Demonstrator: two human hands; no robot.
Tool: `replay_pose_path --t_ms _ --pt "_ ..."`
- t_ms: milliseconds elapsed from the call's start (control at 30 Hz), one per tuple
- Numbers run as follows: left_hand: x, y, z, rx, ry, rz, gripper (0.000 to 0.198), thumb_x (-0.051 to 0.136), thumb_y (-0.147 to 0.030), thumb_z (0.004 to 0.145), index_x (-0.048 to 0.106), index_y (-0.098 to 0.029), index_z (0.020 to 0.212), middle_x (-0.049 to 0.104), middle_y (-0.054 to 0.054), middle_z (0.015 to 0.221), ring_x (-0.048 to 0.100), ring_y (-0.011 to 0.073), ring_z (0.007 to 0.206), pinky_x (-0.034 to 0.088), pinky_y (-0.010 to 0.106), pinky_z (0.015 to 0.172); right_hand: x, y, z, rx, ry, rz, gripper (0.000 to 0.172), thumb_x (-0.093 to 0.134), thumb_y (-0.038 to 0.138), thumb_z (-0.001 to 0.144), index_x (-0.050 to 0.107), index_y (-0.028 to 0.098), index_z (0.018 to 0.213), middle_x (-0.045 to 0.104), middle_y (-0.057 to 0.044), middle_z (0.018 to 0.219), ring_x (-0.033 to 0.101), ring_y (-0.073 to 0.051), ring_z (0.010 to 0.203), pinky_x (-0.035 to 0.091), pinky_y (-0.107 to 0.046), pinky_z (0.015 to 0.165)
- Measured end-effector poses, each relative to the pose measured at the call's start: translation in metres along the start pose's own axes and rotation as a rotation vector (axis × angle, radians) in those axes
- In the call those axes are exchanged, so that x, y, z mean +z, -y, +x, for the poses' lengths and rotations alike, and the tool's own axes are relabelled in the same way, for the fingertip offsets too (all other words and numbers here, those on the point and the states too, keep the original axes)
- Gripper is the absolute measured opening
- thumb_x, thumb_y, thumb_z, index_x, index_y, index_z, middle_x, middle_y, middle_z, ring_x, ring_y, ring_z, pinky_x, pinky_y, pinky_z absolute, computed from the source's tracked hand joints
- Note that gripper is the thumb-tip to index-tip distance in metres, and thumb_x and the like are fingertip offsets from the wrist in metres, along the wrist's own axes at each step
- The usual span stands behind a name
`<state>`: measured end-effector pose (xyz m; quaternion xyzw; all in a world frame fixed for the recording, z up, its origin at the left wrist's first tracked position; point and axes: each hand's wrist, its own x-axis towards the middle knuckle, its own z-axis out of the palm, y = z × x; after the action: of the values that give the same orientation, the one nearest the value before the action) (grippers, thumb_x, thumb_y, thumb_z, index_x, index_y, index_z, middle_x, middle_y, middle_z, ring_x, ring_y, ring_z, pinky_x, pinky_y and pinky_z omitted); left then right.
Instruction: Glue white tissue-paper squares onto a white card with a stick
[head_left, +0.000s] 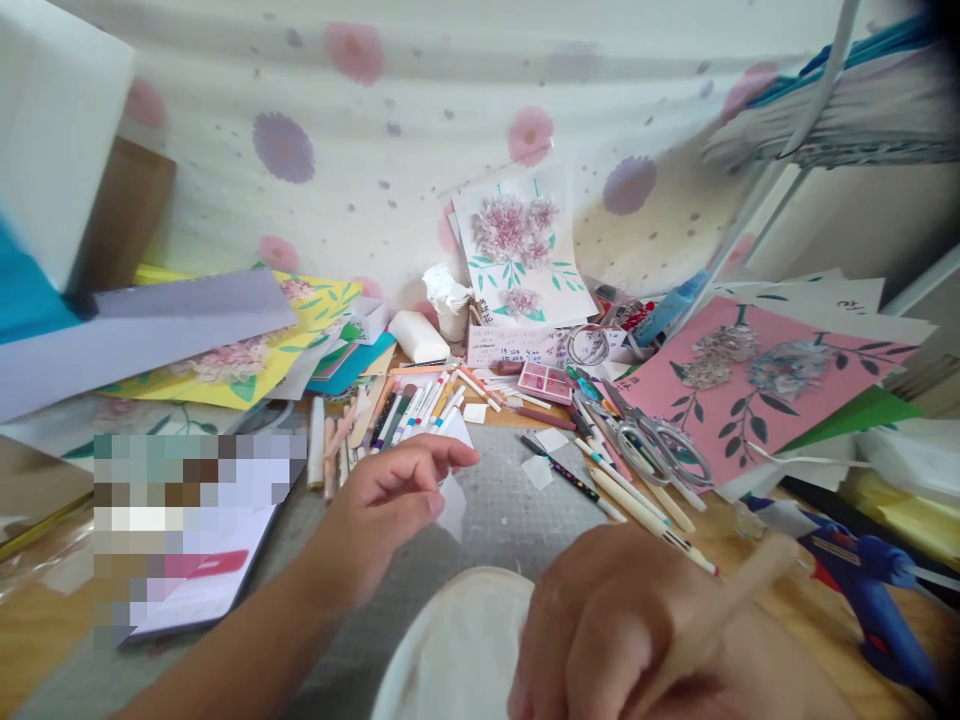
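Observation:
My right hand (pixel 615 620) is closed around a slim beige pen-like stick (pixel 739 600), whose upper end points up and right. Its lower end is hidden by the hand. Directly below and to the left is a round white dish-like thing (pixel 420 640), partly covered by that hand. My left hand (pixel 397 500) hovers over the grey mat (pixel 495 530), index finger stretched out and thumb apart from it. A thin white scrap of paper (pixel 451 512) shows beside the thumb; whether they touch I cannot tell.
Markers (pixel 435 400) crowd the mat's far edge. Scissors (pixel 652 445) and a blue glue gun (pixel 862 570) lie right. A phone-like tablet (pixel 217 570) is left. Flower pictures on pink (pixel 795 440), yellow (pixel 187 385) and white paper (pixel 480 215) surround the work area.

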<state>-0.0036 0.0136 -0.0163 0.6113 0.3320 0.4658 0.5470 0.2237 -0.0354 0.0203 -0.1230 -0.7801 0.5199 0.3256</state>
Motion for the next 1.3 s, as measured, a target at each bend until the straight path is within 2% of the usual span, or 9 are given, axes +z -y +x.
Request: replay_pose_path --t_ms 100,200,433,533,633,767,867,933,1300 --pt "0.002 0.002 -0.003 0.018 0.015 -0.063 0.021 0.060 -0.015 0.076 0.052 -0.019 0.057 0.068 0.001 0.098 0.057 0.0214 0.099 0.038 0.033 0.087 -0.002 -0.005 0.000 -0.037 -0.120 0.076 0.007 0.066 0.020 0.086 0.067 0.020 0.079 0.076 -0.005 0.078 0.073 -0.018 0.082 0.060 -0.028 0.076" --pt "0.005 0.001 -0.002 0.033 0.057 -0.156 0.017 0.061 -0.016 0.078 0.059 -0.020 0.062 0.062 -0.002 0.079 0.059 0.0183 0.083 0.042 0.035 0.087 -0.001 -0.007 0.002 -0.044 -0.212 0.156 0.005 0.070 0.014 0.081 0.068 0.019 0.081 0.076 -0.007 0.079 0.072 -0.021 0.079 0.060 -0.035 0.073" --pt "0.007 -0.002 -0.001 0.027 0.100 -0.121 0.006 0.068 -0.022 0.081 0.065 -0.020 0.075 0.062 0.001 0.082 0.058 0.0171 0.081 0.045 0.032 0.080 0.003 -0.010 0.006 0.001 -0.216 0.251 0.008 0.068 0.011 0.082 0.067 0.018 0.080 0.072 -0.006 0.078 0.068 -0.013 0.064 0.056 -0.024 0.061" --pt "0.009 -0.001 -0.001 -0.018 0.078 -0.118 0.012 0.072 -0.018 0.078 0.061 -0.019 0.073 0.060 -0.002 0.079 0.057 0.0138 0.075 0.045 0.026 0.072 0.003 -0.012 0.005 0.024 -0.243 0.293 0.006 0.066 0.013 0.084 0.068 0.018 0.084 0.071 -0.005 0.080 0.065 -0.011 0.058 0.053 -0.021 0.053" --pt "0.011 -0.001 -0.001 -0.096 0.050 -0.153 0.019 0.076 -0.023 0.076 0.058 -0.020 0.078 0.060 -0.002 0.077 0.057 0.0129 0.073 0.045 0.023 0.066 0.002 -0.014 0.005 -0.024 -0.344 0.245 0.011 0.068 0.011 0.084 0.071 0.020 0.090 0.073 -0.005 0.083 0.068 -0.013 0.071 0.054 -0.025 0.065" --pt "0.011 -0.002 -0.002 -0.152 0.045 -0.102 0.023 0.077 -0.029 0.075 0.064 -0.022 0.092 0.063 -0.001 0.080 0.057 0.0136 0.073 0.044 0.022 0.064 0.003 -0.016 0.007 -0.082 -0.539 0.145 0.018 0.067 0.009 0.084 0.072 0.024 0.092 0.075 -0.003 0.091 0.068 -0.013 0.083 0.053 -0.024 0.075" --pt "0.009 -0.004 -0.004 -0.132 0.099 -0.037 0.013 0.074 -0.032 0.078 0.068 -0.021 0.081 0.060 -0.002 0.071 0.052 0.0116 0.066 0.040 0.021 0.060 0.006 -0.019 0.010 -0.125 -0.629 0.042 0.022 0.067 0.008 0.083 0.073 0.026 0.093 0.075 -0.001 0.093 0.069 -0.013 0.087 0.053 -0.025 0.079" --pt "0.009 -0.005 -0.005 -0.127 0.135 -0.038 0.015 0.072 -0.034 0.079 0.068 -0.020 0.074 0.058 -0.002 0.067 0.050 0.0114 0.065 0.038 0.021 0.060 0.008 -0.021 0.011 -0.151 -0.648 -0.002 0.024 0.067 0.007 0.083 0.072 0.028 0.094 0.075 0.000 0.093 0.069 -0.014 0.087 0.053 -0.025 0.080" --pt "0.010 -0.006 -0.005 -0.193 0.140 -0.083 0.016 0.071 -0.034 0.078 0.066 -0.019 0.073 0.060 -0.001 0.067 0.050 0.0122 0.063 0.038 0.022 0.059 0.012 -0.024 0.017 -0.214 -0.666 -0.100 0.019 0.068 0.012 0.085 0.073 0.027 0.095 0.074 -0.002 0.090 0.070 -0.016 0.082 0.056 -0.028 0.073"
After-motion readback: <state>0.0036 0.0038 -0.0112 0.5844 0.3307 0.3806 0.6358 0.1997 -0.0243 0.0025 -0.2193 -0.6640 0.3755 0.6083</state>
